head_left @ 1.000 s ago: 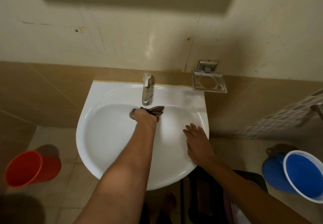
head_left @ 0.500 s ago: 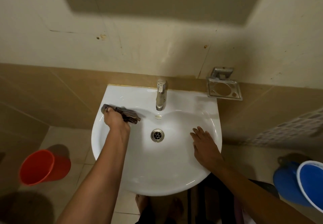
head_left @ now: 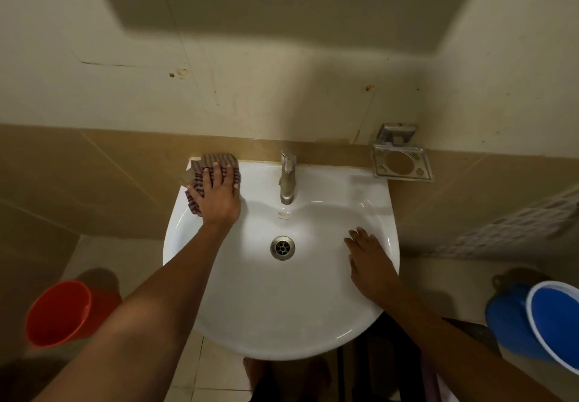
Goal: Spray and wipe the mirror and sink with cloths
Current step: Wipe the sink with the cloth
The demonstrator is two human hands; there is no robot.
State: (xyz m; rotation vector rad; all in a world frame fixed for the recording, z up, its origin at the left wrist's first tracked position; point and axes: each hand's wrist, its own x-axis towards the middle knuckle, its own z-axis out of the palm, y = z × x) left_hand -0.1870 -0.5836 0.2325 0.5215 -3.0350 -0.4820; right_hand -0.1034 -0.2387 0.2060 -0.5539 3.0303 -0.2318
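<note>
From the head view, the left hand [head_left: 217, 196] presses a striped brown cloth [head_left: 210, 168] flat-fingered onto the back-left corner of the white ceramic sink [head_left: 282, 314] — the rim-wiping step, by the look of it. The right hand [head_left: 371, 265] rests open on the right rim, holding nothing. Next, probably, comes a sweep past the steel tap [head_left: 287, 179] — it calls for steady pressure.

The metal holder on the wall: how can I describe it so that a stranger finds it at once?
Start from the white sink and its tap. Look right of the tap, just past the sink's back right corner: the metal holder is fixed to the wall there. It is the only grey metal tray with a round hole, and nothing sits in it.
</note>
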